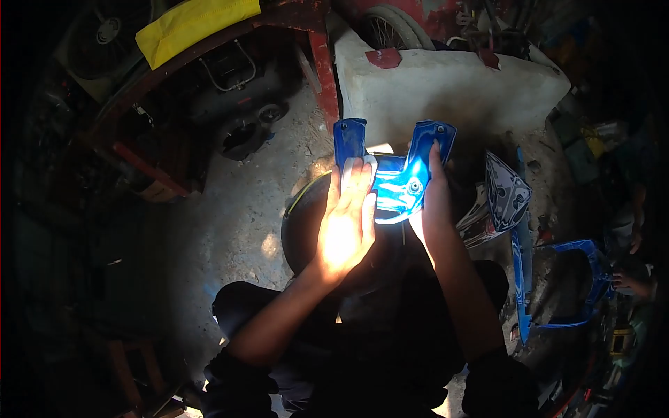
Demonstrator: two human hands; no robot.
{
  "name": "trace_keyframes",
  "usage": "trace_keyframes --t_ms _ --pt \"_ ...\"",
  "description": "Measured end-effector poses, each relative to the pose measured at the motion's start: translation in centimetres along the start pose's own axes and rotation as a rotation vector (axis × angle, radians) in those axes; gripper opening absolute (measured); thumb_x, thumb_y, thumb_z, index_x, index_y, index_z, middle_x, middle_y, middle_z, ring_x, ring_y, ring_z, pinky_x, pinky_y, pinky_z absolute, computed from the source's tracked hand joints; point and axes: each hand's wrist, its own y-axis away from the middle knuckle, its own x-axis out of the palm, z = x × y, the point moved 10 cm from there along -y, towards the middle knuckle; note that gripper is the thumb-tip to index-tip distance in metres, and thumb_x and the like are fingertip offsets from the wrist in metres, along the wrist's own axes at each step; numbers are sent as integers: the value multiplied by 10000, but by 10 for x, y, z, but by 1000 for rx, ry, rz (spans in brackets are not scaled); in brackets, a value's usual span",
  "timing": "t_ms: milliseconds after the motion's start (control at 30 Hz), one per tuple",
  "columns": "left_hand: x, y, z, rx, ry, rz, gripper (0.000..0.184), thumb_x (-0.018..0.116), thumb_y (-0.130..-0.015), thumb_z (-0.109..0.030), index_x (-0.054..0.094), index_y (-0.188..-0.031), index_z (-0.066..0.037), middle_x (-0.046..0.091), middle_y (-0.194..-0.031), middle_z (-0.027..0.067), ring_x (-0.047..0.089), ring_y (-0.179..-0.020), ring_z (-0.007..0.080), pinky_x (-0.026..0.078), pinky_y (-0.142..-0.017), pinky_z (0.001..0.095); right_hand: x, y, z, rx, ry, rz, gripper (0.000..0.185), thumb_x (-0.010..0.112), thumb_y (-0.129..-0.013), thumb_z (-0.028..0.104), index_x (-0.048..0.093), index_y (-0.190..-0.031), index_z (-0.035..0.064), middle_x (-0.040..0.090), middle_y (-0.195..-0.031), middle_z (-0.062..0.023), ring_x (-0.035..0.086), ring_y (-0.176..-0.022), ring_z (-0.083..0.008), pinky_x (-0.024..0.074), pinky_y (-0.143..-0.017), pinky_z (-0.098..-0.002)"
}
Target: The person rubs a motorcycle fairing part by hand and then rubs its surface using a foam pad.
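A glossy blue plastic panel (396, 189) with two upright arms is held up in front of me. My right hand (435, 198) grips it along its right side, with the thumb lying up the right arm of the panel. My left hand (346, 221) presses a small white piece (371, 164), cloth or paper, against the panel's left part. Its fingers lie close together over the white piece and hide most of it. Strong sunlight falls on the back of the left hand and on the panel. Below them is a dark round basin (296, 240) with a yellow-green rim.
A pale block (446, 87) stands ahead, beside a red metal frame (324, 76) draped with yellow material (195, 26). To the right lie a patterned panel (506, 191) and blue frame parts (521, 279). Another person's hand (631, 284) shows at far right.
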Motion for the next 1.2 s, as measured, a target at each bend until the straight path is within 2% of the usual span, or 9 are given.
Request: trace_keyframes --t_ms 100,233,533,633,767,867,1033,1133,1200 --pt "-9 -9 4 -20 -28 -16 404 462 -1074 -144 566 -1438 -4 544 -1476 262 470 -1409 482 367 -1195 533 30 3 -12 84 -83 400 755 437 -1055 629 480 -1443 -18 609 -1338 -135 622 -1225 -252 481 -1077 -409" --pt "-15 -10 12 -49 -224 -50 411 499 -1056 -176 585 -1409 17 606 -1413 239 547 -1339 472 537 -1035 486 30 8 -9 85 -187 399 676 444 -1071 584 536 -1357 -21 619 -1316 -155 613 -1244 -272 464 -1102 -432" --pt "-3 -1 0 -35 -337 121 454 448 -1072 -234 558 -1496 -116 565 -1516 106 397 -1474 435 222 -1206 645 37 0 -1 11 -265 441 524 503 -1070 521 596 -1105 6 647 -1150 -159 614 -1244 -324 472 -1100 -483" --pt "-6 -3 27 -248 -268 125 458 418 -1088 -271 556 -1491 -101 545 -1538 111 367 -1493 452 132 -1222 671 35 2 -5 21 -260 427 507 514 -1069 507 595 -1105 8 652 -1141 -157 626 -1221 -317 482 -1085 -472" --pt "6 13 -17 77 -212 157 390 489 -1052 -246 671 -1371 -114 647 -1431 61 410 -1490 373 126 -1214 669 32 -3 -4 15 -257 400 485 528 -1067 489 593 -1105 9 660 -1128 -155 642 -1190 -307 496 -1065 -457" --pt "-2 -2 27 -228 -366 92 398 465 -1066 -254 664 -1384 -121 633 -1451 49 407 -1488 386 135 -1211 667 29 -5 -7 8 -247 376 469 539 -1066 475 591 -1106 11 666 -1119 -153 653 -1166 -299 506 -1050 -446" --pt "7 8 -19 31 -163 180 380 501 -1048 -225 677 -1375 -142 639 -1446 45 350 -1525 354 90 -1208 664 19 -12 -10 -14 -276 316 442 557 -1064 452 589 -1106 13 676 -1103 -150 673 -1127 -286 522 -1025 -428" --pt "-2 -8 36 -336 -222 19 388 473 -1060 -281 727 -1298 -111 670 -1407 28 420 -1467 379 111 -1197 673 12 -16 -14 -27 -296 281 426 568 -1063 438 587 -1106 14 681 -1094 -148 685 -1104 -279 532 -1010 -418" --pt "-2 -4 12 -175 -184 10 388 474 -1059 -286 730 -1290 -107 679 -1389 54 407 -1475 389 119 -1197 657 21 -7 -8 -40 -303 272 491 563 -1045 529 588 -1031 39 650 -1049 -116 660 -1155 -308 514 -1046 -452"
